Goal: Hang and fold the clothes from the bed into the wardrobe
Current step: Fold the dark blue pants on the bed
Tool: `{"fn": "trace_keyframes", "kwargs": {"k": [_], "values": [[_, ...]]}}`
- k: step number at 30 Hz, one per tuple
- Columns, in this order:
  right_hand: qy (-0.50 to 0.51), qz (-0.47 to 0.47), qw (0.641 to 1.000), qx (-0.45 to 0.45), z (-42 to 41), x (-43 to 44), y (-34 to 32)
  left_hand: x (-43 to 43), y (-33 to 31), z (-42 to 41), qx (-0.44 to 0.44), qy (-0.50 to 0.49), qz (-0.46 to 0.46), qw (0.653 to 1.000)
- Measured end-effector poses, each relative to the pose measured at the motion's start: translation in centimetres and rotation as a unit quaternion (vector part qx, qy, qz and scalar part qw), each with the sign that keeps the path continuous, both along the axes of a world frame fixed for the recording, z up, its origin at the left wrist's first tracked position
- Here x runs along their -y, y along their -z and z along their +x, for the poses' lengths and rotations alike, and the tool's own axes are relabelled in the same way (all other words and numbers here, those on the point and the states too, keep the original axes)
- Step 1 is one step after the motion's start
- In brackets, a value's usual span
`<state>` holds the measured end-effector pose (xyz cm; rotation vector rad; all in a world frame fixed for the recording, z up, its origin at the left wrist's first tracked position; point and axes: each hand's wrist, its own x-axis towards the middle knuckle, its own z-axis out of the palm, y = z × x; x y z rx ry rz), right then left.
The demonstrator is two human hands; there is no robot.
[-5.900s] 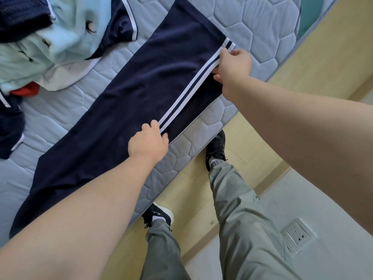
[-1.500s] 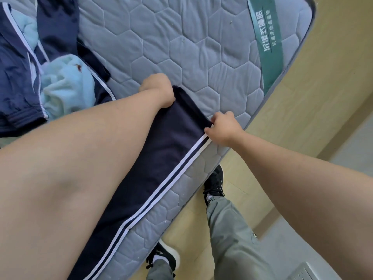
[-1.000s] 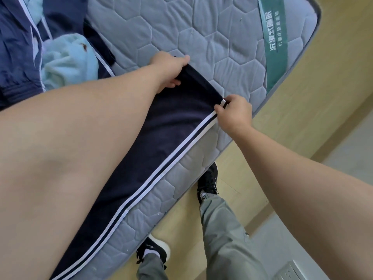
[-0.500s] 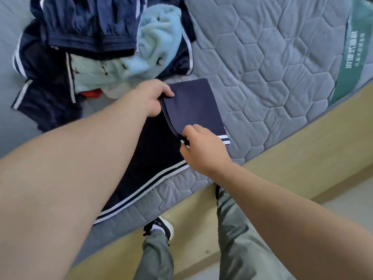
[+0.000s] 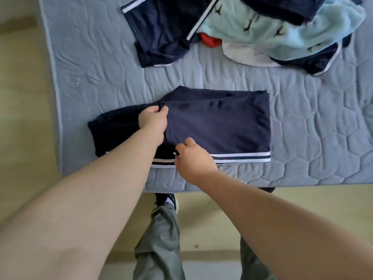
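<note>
Navy trousers (image 5: 220,126) with white side stripes lie folded over on the grey quilted mattress (image 5: 105,67), close to its near edge. My left hand (image 5: 153,118) pinches the far corner of the folded-over leg end. My right hand (image 5: 191,156) pinches the near corner at the striped edge. The upper layer lies flat to the right of both hands, and the darker lower layer sticks out to the left.
A heap of clothes (image 5: 262,27) lies at the far side of the mattress: navy striped garments, a pale blue fleece, something white and something red. The mattress's left edge and near edge are close. My legs stand on the wooden floor (image 5: 212,219) below.
Both hands have carried the trouser leg end over to the left, folding the trousers in half. The view has swung so the bed's near edge runs level.
</note>
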<state>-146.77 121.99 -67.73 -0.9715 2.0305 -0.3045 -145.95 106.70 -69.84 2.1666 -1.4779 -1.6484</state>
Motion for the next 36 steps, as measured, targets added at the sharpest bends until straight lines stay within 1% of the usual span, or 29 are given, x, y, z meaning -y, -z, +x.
{"fn": "trace_keyframes", "kwargs": {"k": [4, 7, 10, 16, 20, 25, 28, 31, 33, 36], "values": [[-0.027, 0.036, 0.999, 0.016, 5.4, 3.6, 0.8, 4.0, 1.5, 6.2, 0.004, 0.001, -0.033, 0.999], [-0.038, 0.026, 0.999, 0.012, 8.6, 6.5, 1.2, 7.2, 2.4, 9.6, -0.003, 0.012, -0.058, 0.998], [-0.047, 0.011, 0.999, 0.015, 11.5, 9.6, 1.6, 10.4, 3.0, 12.6, 0.01, 0.007, -0.064, 0.998], [-0.026, 0.017, 0.999, 0.028, 16.5, 14.9, 2.9, 15.6, 4.1, 17.1, 0.021, 0.009, -0.075, 0.997], [-0.026, 0.009, 0.999, 0.02, 18.6, 17.2, 3.8, 17.9, 4.9, 18.8, 0.022, 0.004, -0.074, 0.997], [-0.079, -0.001, 0.995, 0.055, 19.2, 17.8, 5.1, 18.9, 5.8, 20.3, 0.041, 0.007, -0.09, 0.995], [-0.097, -0.013, 0.993, 0.068, 18.3, 16.5, 5.0, 18.0, 5.8, 21.3, 0.045, -0.006, -0.067, 0.997], [-0.059, -0.037, 0.997, 0.016, 16.6, 15.1, 4.7, 16.5, 5.8, 22.3, 0.038, 0.029, -0.017, 0.999], [-0.022, -0.033, 0.999, -0.022, 15.0, 14.2, 4.7, 15.8, 6.1, 22.5, 0.076, 0.063, 0.0, 0.995], [0.014, 0.0, 0.999, -0.048, 12.4, 12.9, 5.3, 15.6, 6.2, 22.3, 0.147, 0.077, 0.035, 0.985]]}}
